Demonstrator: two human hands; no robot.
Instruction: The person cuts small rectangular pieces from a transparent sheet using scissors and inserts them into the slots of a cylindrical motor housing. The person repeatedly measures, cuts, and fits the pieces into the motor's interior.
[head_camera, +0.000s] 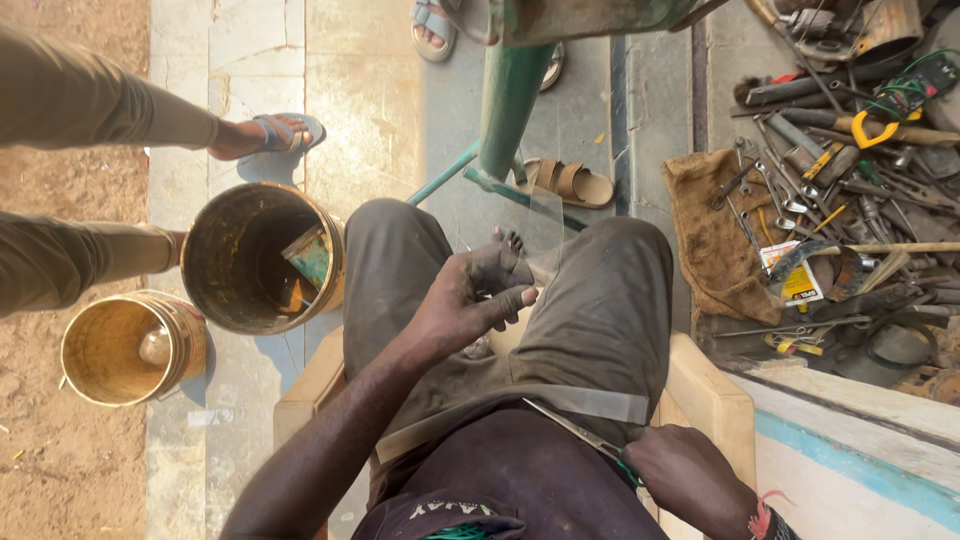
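Two buckets left of frame: big dark bucket (262, 258) centre-left, smaller yellow bucket (132, 348) lower left. Tool pile (850, 190) fills upper right, green post (508, 105) top centre. Clear plastic strip (560, 400) lies across the lap, lower centre, and bends up toward mid-frame. Left hand (470, 300) at centre pinches the strip's upper end, thumb and fingertips closed on it. Right hand (685, 470) lower right clenched on scissors (580, 432), blades at the strip's lower edge.
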